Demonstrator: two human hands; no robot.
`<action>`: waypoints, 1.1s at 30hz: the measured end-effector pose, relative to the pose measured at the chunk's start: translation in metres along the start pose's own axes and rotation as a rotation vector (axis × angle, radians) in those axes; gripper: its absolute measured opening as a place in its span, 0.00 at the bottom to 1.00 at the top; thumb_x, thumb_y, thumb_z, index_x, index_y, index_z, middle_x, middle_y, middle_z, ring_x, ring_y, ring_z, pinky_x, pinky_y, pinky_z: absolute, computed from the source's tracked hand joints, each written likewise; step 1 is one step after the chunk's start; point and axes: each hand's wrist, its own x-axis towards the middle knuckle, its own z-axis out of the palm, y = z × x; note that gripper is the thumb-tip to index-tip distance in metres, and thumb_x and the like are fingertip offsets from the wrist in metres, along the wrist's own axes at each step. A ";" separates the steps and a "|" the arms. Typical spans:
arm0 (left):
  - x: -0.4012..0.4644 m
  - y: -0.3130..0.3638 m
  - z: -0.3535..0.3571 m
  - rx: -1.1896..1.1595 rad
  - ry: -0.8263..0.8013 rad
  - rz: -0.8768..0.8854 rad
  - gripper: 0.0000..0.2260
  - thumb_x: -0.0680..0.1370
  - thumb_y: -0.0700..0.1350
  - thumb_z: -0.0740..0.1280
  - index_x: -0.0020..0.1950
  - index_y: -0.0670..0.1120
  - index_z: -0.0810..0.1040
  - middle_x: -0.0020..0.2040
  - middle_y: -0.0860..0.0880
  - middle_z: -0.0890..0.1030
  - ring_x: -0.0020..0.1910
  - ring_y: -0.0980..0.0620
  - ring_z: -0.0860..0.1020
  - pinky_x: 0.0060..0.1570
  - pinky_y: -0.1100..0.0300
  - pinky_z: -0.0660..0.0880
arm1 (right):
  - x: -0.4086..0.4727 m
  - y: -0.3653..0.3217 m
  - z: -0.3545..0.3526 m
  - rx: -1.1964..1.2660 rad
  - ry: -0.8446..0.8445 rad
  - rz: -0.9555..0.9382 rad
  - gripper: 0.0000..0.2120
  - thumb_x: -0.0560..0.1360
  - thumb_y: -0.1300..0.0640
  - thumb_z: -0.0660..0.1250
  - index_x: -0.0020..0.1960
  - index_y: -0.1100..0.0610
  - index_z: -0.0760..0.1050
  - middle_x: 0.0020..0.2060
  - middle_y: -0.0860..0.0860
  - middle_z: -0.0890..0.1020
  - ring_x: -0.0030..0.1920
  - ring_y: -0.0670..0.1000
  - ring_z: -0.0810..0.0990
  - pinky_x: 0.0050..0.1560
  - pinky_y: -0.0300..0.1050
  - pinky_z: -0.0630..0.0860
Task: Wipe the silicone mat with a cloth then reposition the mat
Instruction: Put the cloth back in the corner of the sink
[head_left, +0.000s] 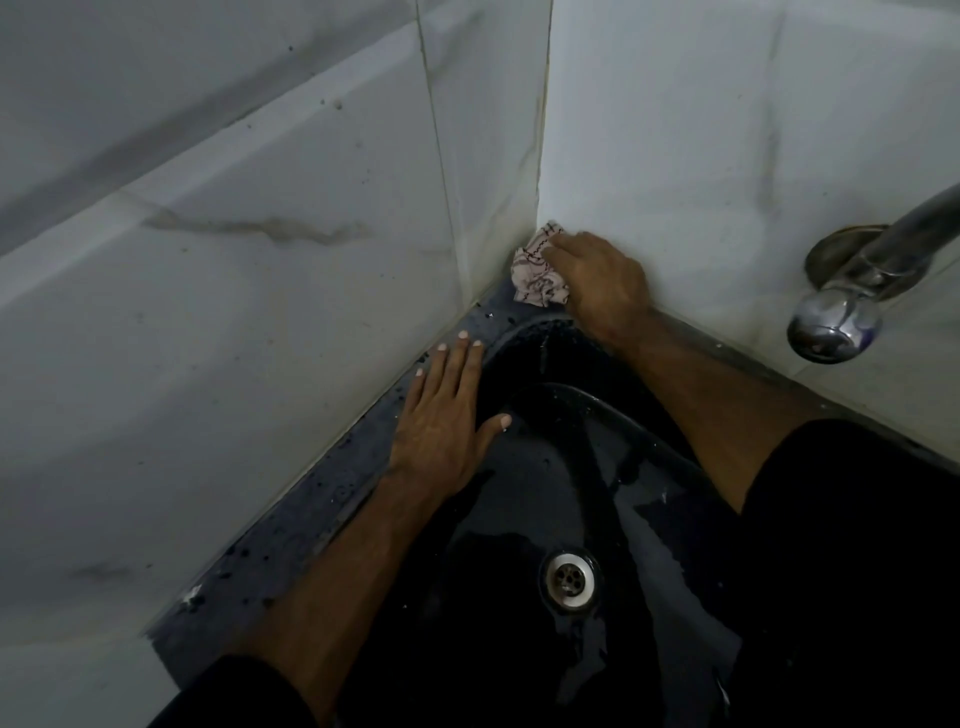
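Near the frame's centre, the right hand (597, 280) presses a crumpled cloth (537, 270) into the corner where the tiled walls (260, 260) meet. The left hand (441, 415) lies flat, fingers straight, on the black sink's rim (291, 525); no mat can be made out.

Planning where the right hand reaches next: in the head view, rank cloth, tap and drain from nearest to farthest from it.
From the right hand:
1. Cloth, under its fingers in the wall corner.
2. Tap, to its right on the wall.
3. Drain, below in the sink.
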 end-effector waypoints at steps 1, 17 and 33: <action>0.001 0.001 0.000 -0.002 0.000 0.002 0.36 0.79 0.64 0.52 0.78 0.47 0.40 0.79 0.49 0.40 0.78 0.49 0.43 0.76 0.52 0.44 | -0.001 -0.001 0.001 0.027 0.026 0.017 0.27 0.68 0.65 0.70 0.67 0.58 0.72 0.68 0.55 0.74 0.66 0.61 0.72 0.58 0.56 0.75; 0.007 0.004 -0.001 -0.037 0.006 0.008 0.36 0.78 0.64 0.52 0.79 0.47 0.42 0.79 0.49 0.42 0.78 0.50 0.44 0.75 0.53 0.44 | -0.001 -0.013 0.030 0.177 0.165 0.011 0.29 0.66 0.63 0.65 0.67 0.64 0.70 0.68 0.60 0.72 0.72 0.64 0.63 0.74 0.56 0.56; -0.001 0.014 -0.003 -0.022 -0.025 0.011 0.36 0.79 0.63 0.52 0.79 0.47 0.41 0.79 0.49 0.41 0.78 0.49 0.42 0.76 0.51 0.44 | -0.014 -0.018 0.064 0.038 -0.136 0.155 0.40 0.73 0.27 0.51 0.78 0.47 0.50 0.79 0.54 0.49 0.78 0.58 0.44 0.73 0.66 0.37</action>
